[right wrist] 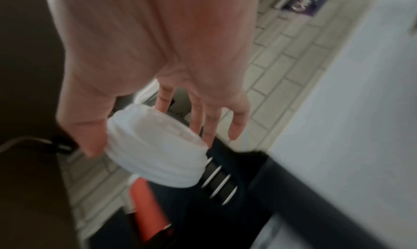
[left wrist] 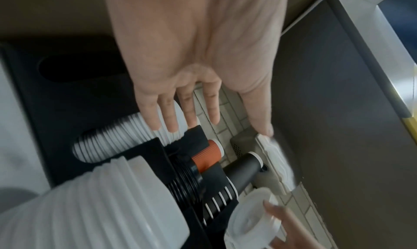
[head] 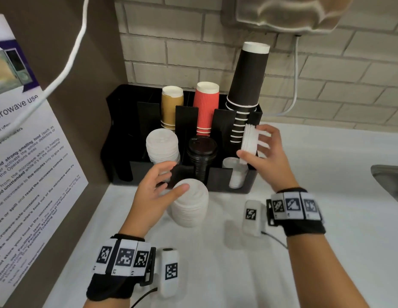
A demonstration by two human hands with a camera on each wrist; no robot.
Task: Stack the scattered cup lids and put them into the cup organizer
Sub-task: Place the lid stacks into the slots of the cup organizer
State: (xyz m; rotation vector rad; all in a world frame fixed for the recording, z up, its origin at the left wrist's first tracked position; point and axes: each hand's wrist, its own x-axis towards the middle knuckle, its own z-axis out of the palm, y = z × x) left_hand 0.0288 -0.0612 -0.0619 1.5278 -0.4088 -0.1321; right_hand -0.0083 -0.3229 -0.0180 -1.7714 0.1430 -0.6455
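Note:
A tall stack of white lids (head: 190,205) (left wrist: 90,208) stands on the white counter in front of the black cup organizer (head: 136,172) (left wrist: 67,92). My left hand (head: 171,178) (left wrist: 216,128) hovers at its top with fingers spread and straight, holding nothing; whether the thumb touches it I cannot tell. My right hand (head: 253,143) (right wrist: 146,142) pinches a small stack of white lids (head: 249,141) (right wrist: 158,154) on edge, between thumb and fingers. It is above the organizer's right front compartment, where a few white lids (head: 234,172) sit.
The organizer's back row holds brown cups (head: 171,105), red cups (head: 205,107) and tall black cups (head: 247,85). White lids (head: 162,147) and black lids (head: 201,156) fill other front slots. A sink edge (head: 389,181) lies right, a poster panel (head: 27,163) left.

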